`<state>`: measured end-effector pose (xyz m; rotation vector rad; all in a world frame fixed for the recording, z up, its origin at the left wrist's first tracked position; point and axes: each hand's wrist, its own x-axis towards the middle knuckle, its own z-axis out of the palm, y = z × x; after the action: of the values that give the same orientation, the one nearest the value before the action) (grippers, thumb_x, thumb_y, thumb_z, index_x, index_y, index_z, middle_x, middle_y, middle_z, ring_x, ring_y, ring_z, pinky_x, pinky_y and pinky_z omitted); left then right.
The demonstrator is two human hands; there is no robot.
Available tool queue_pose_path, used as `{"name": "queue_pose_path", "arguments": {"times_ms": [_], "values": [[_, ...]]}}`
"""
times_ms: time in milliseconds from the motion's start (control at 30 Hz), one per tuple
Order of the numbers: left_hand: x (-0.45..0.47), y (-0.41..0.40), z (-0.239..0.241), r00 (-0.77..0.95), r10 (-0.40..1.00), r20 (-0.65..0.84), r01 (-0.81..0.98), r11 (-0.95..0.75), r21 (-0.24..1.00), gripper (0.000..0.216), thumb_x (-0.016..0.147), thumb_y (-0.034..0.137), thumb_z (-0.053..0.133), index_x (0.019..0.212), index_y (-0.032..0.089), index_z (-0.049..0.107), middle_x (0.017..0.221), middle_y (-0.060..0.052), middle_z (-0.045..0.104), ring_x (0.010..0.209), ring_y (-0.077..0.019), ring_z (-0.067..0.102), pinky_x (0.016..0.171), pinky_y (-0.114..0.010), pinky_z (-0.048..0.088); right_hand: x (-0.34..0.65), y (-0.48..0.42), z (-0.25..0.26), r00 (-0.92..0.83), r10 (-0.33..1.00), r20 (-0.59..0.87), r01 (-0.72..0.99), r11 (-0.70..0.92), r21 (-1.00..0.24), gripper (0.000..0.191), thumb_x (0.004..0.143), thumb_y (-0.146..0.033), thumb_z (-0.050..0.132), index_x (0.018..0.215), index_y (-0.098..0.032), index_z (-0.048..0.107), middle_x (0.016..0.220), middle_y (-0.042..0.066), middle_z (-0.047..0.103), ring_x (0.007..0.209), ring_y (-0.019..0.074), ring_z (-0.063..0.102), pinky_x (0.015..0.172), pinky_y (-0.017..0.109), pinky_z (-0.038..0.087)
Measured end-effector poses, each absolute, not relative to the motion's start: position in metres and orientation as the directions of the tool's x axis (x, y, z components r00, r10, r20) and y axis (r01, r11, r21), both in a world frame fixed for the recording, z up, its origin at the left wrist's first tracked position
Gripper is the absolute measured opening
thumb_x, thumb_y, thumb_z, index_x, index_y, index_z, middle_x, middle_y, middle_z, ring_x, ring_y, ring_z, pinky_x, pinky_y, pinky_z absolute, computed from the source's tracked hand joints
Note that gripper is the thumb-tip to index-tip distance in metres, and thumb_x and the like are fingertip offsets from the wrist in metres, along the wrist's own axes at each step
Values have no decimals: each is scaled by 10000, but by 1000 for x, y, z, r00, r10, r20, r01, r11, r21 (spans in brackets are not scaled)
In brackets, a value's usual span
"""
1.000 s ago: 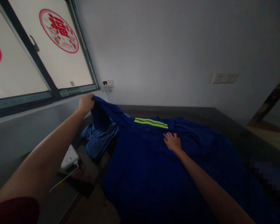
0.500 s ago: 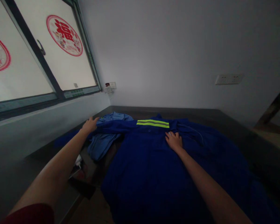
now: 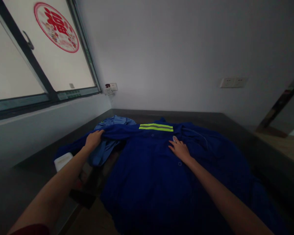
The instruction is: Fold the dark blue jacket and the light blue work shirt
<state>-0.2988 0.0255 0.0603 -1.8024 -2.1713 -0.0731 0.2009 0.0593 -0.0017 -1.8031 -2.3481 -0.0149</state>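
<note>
with the jacket [image 3: 147, 176] spread across the frame's lower centre, its sleeve [image 3: 122, 129], at centre left, is best drawn straight by the left hand [image 3: 94, 138] (whether it is gripped cannot be told) while light pressure is given by the right hand [image 3: 180, 150], fingers loosely spread.

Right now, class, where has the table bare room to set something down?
The table shows bare patches at its far-right corner, between dark-blue garment and wall, and between pale-blue garment and window wall. Crowding: around the left hand, sleeve and white box.
</note>
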Motion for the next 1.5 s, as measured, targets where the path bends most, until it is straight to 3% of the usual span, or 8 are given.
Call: {"name": "queue_pose_path", "arguments": {"times_ms": [233, 367, 567, 700, 867, 1033, 1267, 1500], "values": [[-317, 26, 76, -374, 910, 181, 915, 393, -87, 532, 829, 210, 451, 1361, 213, 459, 1221, -209, 560, 1069, -397, 571, 841, -531, 439, 197, 50, -3, -227, 970, 86, 963, 237, -130, 482, 949, -503, 354, 1405, -360, 415, 1513, 47, 344, 1334, 306, 330, 1029, 437, 300], [-275, 19, 79, -109, 980, 169, 972, 140, -191, 739, 760, 183, 507, 1457, 304, 295, 1381, -161, 441, 1231, -400, 439, 944, -591, 361, 199, 49, -1, -246, 966, 76, 947, 256, -194, 499, 939, -504, 380, 1385, -296, 462, 1501, 73, 360, 1347, 308, 313, 1047, 440, 281], [-184, 16, 84, 226, 961, 158, 972, -212, -101, 524, 825, 256, 470, 1348, 290, 467, 1334, -69, 504, 1212, -251, 482, 1023, -411, 375, 200, 39, 13, -376, 913, 156, 887, 404, -225, 429, 927, -435, 442, 1258, -205, 589, 1368, 122, 509, 1308, 279, 365, 1045, 430, 284], [-158, 25, 80, 1, 998, 55, 995, 5, -101, 391, 890, 338, 398, 1186, 183, 602, 1165, -143, 620, 1061, -269, 602, 899, -384, 469, 202, 20, 35, -332, 921, 204, 902, 373, -215, 375, 901, -424, 496, 1179, -201, 613, 1217, 130, 600, 1183, 294, 479, 937, 396, 382], [-165, 14, 65, -162, 982, -97, 982, 151, -110, 493, 801, 567, 491, 825, 116, 690, 899, -217, 690, 860, -352, 666, 716, -406, 502, 212, -7, 45, -283, 954, -101, 890, 222, -398, 527, 870, -536, 490, 1287, -213, 492, 1024, 123, 674, 903, 286, 637, 747, 373, 454], [-180, -14, 48, 34, 970, -240, 986, 6, 166, 430, 703, 593, 551, 549, 191, 556, 623, -64, 647, 643, -219, 634, 609, -278, 446, 217, -34, 41, -510, 859, -36, 616, 336, -712, 567, 757, -259, 633, 1304, -206, 493, 1216, 93, 615, 1081, 238, 584, 909, 337, 416], [-189, -38, 50, -56, 992, -114, 656, 123, 744, 431, 653, 623, 555, 701, 205, 464, 582, 50, 480, 527, -137, 508, 494, -234, 400, 222, -87, 54, -578, 808, -115, 520, 256, -815, 344, 772, -227, 557, 1101, -218, 658, 1147, 42, 657, 998, 225, 601, 878, 346, 442], [-204, -52, 39, -193, 980, -56, 637, 168, 752, 380, 674, 582, 510, 720, 209, 451, 516, 75, 414, 454, -118, 410, 448, -214, 297, 215, -107, 33, -528, 841, -115, 562, 245, -790, 335, 845, -200, 483, 1140, -214, 640, 972, 41, 686, 802, 182, 618, 723, 291, 446]]}}
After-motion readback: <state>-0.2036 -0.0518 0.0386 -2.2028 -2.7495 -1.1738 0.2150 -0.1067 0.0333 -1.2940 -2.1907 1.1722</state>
